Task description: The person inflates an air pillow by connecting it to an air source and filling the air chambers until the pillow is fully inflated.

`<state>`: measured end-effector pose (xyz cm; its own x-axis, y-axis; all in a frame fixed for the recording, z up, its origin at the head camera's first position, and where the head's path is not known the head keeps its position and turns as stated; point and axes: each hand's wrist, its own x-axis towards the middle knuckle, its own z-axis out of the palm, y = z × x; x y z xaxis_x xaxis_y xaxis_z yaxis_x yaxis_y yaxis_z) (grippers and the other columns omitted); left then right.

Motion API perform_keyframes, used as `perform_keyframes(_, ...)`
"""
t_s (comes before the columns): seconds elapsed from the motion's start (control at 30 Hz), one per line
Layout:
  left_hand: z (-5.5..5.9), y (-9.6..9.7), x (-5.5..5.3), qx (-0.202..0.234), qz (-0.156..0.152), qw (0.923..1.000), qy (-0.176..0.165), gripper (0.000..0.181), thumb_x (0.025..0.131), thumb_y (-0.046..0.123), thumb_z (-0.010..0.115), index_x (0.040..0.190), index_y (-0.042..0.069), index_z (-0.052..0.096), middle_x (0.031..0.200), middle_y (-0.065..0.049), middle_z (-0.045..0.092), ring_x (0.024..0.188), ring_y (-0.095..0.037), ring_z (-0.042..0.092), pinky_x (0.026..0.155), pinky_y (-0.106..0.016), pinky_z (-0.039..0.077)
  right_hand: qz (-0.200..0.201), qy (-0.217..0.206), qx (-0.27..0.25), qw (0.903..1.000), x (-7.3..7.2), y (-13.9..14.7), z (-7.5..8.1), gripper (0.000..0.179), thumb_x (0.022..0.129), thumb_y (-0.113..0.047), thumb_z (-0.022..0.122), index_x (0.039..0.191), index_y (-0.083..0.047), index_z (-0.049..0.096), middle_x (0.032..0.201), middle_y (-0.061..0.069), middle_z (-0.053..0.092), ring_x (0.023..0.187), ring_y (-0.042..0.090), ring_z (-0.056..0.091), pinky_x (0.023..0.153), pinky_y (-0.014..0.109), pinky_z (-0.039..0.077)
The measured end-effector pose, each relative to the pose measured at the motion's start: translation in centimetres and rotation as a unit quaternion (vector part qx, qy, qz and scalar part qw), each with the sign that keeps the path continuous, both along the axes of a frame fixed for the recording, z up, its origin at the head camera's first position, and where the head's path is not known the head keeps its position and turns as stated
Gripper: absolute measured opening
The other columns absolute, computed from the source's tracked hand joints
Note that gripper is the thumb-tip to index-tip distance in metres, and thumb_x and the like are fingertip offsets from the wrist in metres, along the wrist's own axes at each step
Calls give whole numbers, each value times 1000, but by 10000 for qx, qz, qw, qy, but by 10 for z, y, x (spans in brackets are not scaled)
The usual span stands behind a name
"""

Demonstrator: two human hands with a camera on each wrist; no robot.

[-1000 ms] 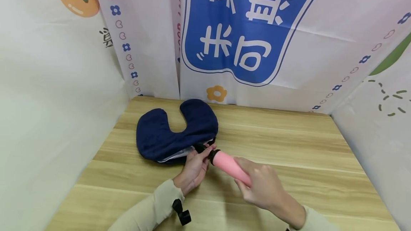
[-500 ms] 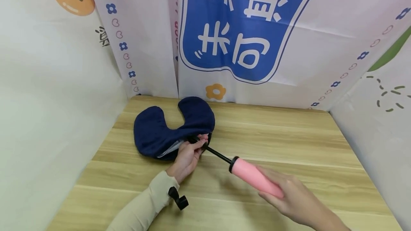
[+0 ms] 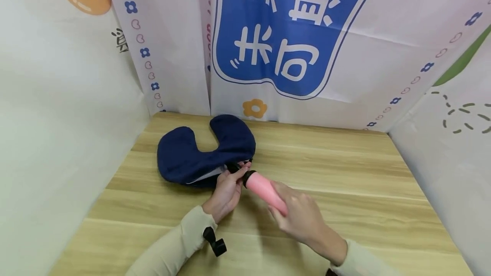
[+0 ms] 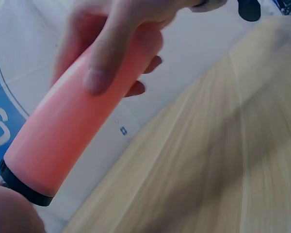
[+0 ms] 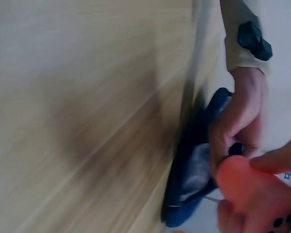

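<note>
A navy U-shaped neck pillow (image 3: 174, 154) lies on the table, its near edge unzipped and pale lining (image 3: 205, 176) showing. At this opening my left hand (image 3: 227, 193) pinches the black nozzle end of a pink hand pump (image 3: 264, 191). My right hand (image 3: 303, 216) grips the pump's pink barrel, which slants down toward the left hand. In the left wrist view, the right hand's thumb and fingers wrap the barrel (image 4: 72, 131), with its black collar (image 4: 24, 187) close by the left hand. The nozzle's tip is hidden at the pillow's opening.
The wood-grain table (image 3: 337, 173) runs back to a printed cloth wall (image 3: 180, 54) with a blue sign. White cloth walls stand at left (image 3: 69, 131) and right (image 3: 441, 161). A black camera mount (image 3: 215, 242) is strapped to the left sleeve.
My right hand pulled the pink barrel out, baring a black shaft half a second ago, then pushed it back in toward the left hand. The left hand kept its grip at the pillow.
</note>
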<state>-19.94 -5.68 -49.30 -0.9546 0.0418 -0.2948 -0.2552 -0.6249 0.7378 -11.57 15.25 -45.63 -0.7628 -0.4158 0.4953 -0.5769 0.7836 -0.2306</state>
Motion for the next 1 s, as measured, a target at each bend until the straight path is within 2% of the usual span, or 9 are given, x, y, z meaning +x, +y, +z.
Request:
perform_keyframes(0.13,-3,-3,-10,-257,-314,9992,-27,23,102,-8,61,123,-5,53,132,-16,65,111,-10,73,96,-19,57,1,-608,69,9981,-1,9,1,64,87,-29,87,143,-8,64,128,9,77,101,22,78,80,41,64)
perform_keyframes(0.3,0,-12,-19,-114,-319,9994,47,18,99,-13,60,115,-6,58,111,-9,74,115,-18,73,97,-23,58,256,-792,360,9959,18,44,17,71,88,-27,86,151,-12,58,139,5,71,119,23,74,94,44,63)
perform_keyframes(0.37,2,-16,-19,-58,-256,9997,24,17,100,-14,60,114,-5,58,106,-5,73,113,-18,73,94,-22,59,330,-791,449,9953,27,57,27,74,86,-24,87,153,-17,57,144,-2,68,122,18,72,97,39,62)
perform_keyframes(0.43,4,-19,-18,71,-159,9998,-17,15,100,-13,59,113,-4,56,104,-4,71,108,-15,73,92,-21,59,395,-706,432,9958,35,66,37,77,83,-20,88,153,-21,57,145,-8,67,123,14,71,100,27,58)
perform_keyframes(0.53,6,-17,-15,296,-143,9995,9,15,102,-11,57,114,-3,54,106,-4,67,104,-10,73,93,-19,58,470,-395,279,9977,40,69,45,78,77,-16,89,150,-20,61,141,-9,69,118,13,73,103,15,52)
perform_keyframes(0.6,7,-12,-10,374,-220,9990,52,16,103,-11,56,116,-3,53,109,-4,68,104,-8,72,96,-19,57,555,-173,138,9982,38,61,43,74,75,-14,89,145,-15,65,135,-4,73,111,14,76,99,16,55)
perform_keyframes(0.73,5,-2,0,307,-304,9991,-8,15,103,-10,56,115,-1,55,111,-4,71,104,-8,71,97,-18,56,569,87,50,9983,22,31,28,65,74,-14,88,135,-4,70,123,7,79,103,20,79,85,36,65)
perform_keyframes(0.87,2,1,1,125,-286,9995,-12,14,103,-8,58,115,-2,55,114,-6,70,105,-8,72,94,-18,56,387,-28,156,9991,6,7,12,64,77,-17,88,136,-1,68,124,14,78,106,27,79,86,43,65)
perform_keyframes(1.0,0,-8,-5,-239,-361,9990,57,21,101,-9,61,121,-6,54,112,-5,73,104,-8,74,93,-19,57,443,-359,155,9983,0,6,1,70,83,-21,88,145,-3,61,130,15,75,111,28,77,91,44,64)
